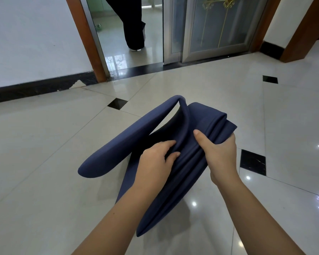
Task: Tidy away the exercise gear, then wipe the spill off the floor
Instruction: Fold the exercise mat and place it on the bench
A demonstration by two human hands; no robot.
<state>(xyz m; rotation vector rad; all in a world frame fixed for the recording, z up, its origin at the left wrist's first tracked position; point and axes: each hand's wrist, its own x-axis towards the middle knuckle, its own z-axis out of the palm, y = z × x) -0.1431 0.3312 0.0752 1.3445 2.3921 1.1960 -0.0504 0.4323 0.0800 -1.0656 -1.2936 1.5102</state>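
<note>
Far left, a loose flap of the blue exercise mat (116,144) juts out toward the wall side of the tiled floor (44,172); the rest is bunched into several rough folds, held up over the middle of the floor. I cannot tell whether its low near end touches the tiles. Beyond, in the open doorway, another person's dark trouser leg (134,30) stands.

The left hand (155,162) has its fingers curled into a crease, pinching 1 layer. To its right, the right hand (219,153) clamps the stacked folds, thumb on top, fingers wrapped underneath. Behind that is a glass door (219,24).

This looks like step 1 of 2, packing up the gear. The bundle is uneven, so the next move probably calls for pulling the loose flap in over the stack and squaring the edges before carrying it off. I see no spill from here.
</note>
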